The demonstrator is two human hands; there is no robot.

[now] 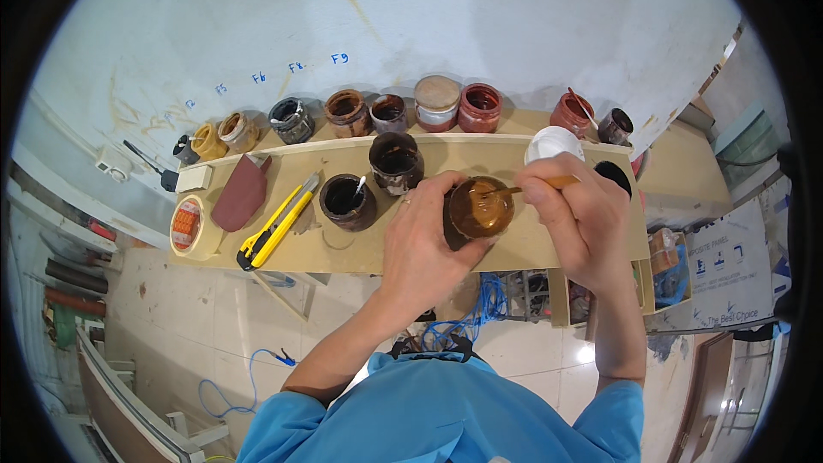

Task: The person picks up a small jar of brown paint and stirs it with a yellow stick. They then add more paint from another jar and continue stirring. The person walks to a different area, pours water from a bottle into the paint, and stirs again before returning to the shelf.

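My left hand (426, 236) is wrapped round a jar of amber-brown liquid (482, 216) and keeps it tilted above the bench. Pinched in my right hand (583, 214) is a thin brown stick (549, 183), its lower end dipping into the jar; I cannot make out what that end looks like. Just left of my left hand stand a dark-stained jar (397, 163) and a shorter black jar (349, 202) with a white-tipped stick in it. Behind my right hand is a white tub (555, 144), partly hidden by the fingers.
Several paint-stained jars (347, 113) line the ledge along the wall. On the bench's left lie a yellow utility knife (279, 221), a dark red pad (241, 193) and a tape roll (195, 227). Blue cable (489, 300) hangs below the front edge.
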